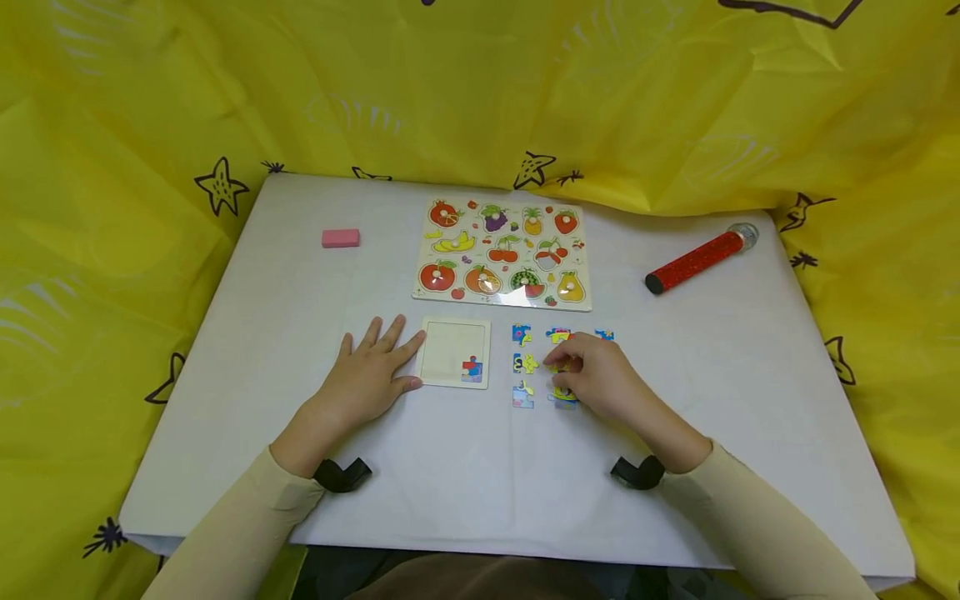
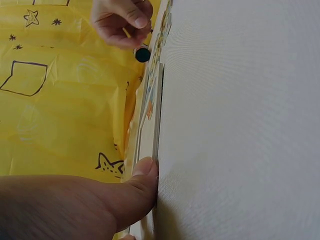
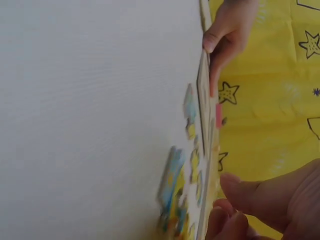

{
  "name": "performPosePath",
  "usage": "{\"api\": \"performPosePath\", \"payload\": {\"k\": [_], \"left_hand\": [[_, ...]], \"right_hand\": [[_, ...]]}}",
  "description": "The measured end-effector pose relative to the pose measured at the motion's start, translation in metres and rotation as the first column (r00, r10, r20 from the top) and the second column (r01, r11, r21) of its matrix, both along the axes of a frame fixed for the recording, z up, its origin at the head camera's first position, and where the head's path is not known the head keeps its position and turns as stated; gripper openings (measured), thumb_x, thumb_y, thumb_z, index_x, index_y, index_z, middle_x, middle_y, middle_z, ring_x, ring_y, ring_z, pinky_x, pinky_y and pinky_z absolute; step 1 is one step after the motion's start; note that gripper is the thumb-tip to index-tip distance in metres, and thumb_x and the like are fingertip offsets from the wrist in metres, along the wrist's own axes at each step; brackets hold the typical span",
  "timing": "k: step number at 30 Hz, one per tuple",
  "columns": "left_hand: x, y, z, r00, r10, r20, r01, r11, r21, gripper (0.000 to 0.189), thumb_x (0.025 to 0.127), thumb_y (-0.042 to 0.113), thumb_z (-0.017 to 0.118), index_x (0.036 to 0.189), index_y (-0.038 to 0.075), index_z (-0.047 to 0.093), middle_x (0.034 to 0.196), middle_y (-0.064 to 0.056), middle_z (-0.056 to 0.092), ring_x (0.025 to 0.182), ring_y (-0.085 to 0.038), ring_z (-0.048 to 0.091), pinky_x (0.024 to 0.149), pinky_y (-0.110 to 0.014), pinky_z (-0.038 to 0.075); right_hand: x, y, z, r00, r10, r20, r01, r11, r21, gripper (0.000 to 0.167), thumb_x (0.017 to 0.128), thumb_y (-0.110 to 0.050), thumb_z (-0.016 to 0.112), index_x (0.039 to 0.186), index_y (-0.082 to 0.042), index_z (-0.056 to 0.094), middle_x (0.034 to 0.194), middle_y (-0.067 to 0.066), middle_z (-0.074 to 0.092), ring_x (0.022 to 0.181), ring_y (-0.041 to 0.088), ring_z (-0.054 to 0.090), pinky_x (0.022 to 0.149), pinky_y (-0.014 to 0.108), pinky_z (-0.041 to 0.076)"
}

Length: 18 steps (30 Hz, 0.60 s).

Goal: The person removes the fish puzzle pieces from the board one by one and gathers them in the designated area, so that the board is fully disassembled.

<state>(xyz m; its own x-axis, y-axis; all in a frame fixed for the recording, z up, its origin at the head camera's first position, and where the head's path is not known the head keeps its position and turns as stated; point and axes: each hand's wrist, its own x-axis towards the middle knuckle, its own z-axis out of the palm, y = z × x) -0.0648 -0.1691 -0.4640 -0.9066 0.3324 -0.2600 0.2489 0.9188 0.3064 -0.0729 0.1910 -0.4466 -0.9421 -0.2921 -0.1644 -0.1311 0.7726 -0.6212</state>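
My left hand [image 1: 367, 375] lies with fingers spread at the left side of a small wooden puzzle tray [image 1: 438, 354]. Its index fingertip and thumb touch the tray's edge. One red and blue jigsaw piece [image 1: 472, 369] sits in the tray's lower right corner. My right hand [image 1: 600, 373] hovers over the loose jigsaw pieces [image 1: 522, 395] right of the tray, fingers bent and nothing visible between them. In the right wrist view, its thumb [image 3: 245, 192] and fingertips are raised above the pieces. The hand partly hides the middle and right pieces.
Behind the tray lies a fruit peg board [image 1: 480, 252]. A pink block [image 1: 341, 238] is at the back left, and a red glittery microphone [image 1: 701, 260] at the right. Yellow cloth [image 1: 480, 92] hangs around the white table's back and sides.
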Motion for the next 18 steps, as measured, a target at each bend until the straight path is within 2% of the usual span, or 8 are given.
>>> {"api": "performPosePath", "payload": {"k": [4, 9, 12, 18], "left_hand": [[0.000, 0.000, 0.000, 1.000, 0.002, 0.003, -0.002, 1.000, 0.000, 0.077, 0.103, 0.051, 0.068, 0.169, 0.029, 0.034, 0.181, -0.013, 0.018, 0.167, -0.051, 0.010, 0.125, -0.084, 0.012], [0.000, 0.001, 0.000, 1.000, 0.006, 0.007, -0.006, 1.000, 0.002, 0.077, 0.103, 0.051, 0.068, 0.169, 0.029, 0.034, 0.181, -0.012, 0.018, 0.167, -0.051, 0.010, 0.125, -0.083, 0.011], [-0.001, 0.001, 0.000, 1.000, 0.006, 0.008, -0.006, 1.000, -0.002, 0.077, 0.103, 0.051, 0.067, 0.169, 0.030, 0.034, 0.181, -0.012, 0.019, 0.167, -0.050, 0.010, 0.125, -0.083, 0.011], [-0.001, 0.001, 0.001, 1.000, 0.003, 0.008, -0.003, 1.000, -0.008, 0.077, 0.103, 0.052, 0.067, 0.169, 0.029, 0.035, 0.180, -0.013, 0.019, 0.166, -0.051, 0.011, 0.125, -0.084, 0.012]], "right_hand": [[-0.011, -0.021, 0.002, 0.995, 0.092, 0.023, -0.091, 0.994, -0.056, 0.026, 0.091, -0.006, 0.084, 0.114, -0.016, 0.082, 0.104, -0.002, 0.072, 0.090, 0.016, 0.062, 0.078, 0.029, 0.052], [-0.023, -0.048, 0.000, 0.977, 0.205, 0.059, -0.199, 0.975, -0.094, 0.031, 0.094, -0.010, 0.083, 0.123, -0.019, 0.082, 0.106, -0.003, 0.069, 0.091, 0.015, 0.060, 0.078, 0.029, 0.051], [-0.028, -0.062, 0.000, 0.968, 0.240, 0.076, -0.233, 0.968, -0.095, 0.031, 0.094, -0.012, 0.083, 0.124, -0.022, 0.082, 0.108, -0.005, 0.067, 0.091, 0.016, 0.059, 0.077, 0.030, 0.050], [-0.034, -0.083, -0.003, 0.944, 0.322, 0.076, -0.320, 0.947, -0.044, 0.034, 0.094, -0.015, 0.085, 0.127, -0.019, 0.082, 0.104, -0.003, 0.064, 0.086, 0.014, 0.058, 0.075, 0.029, 0.049]]}}
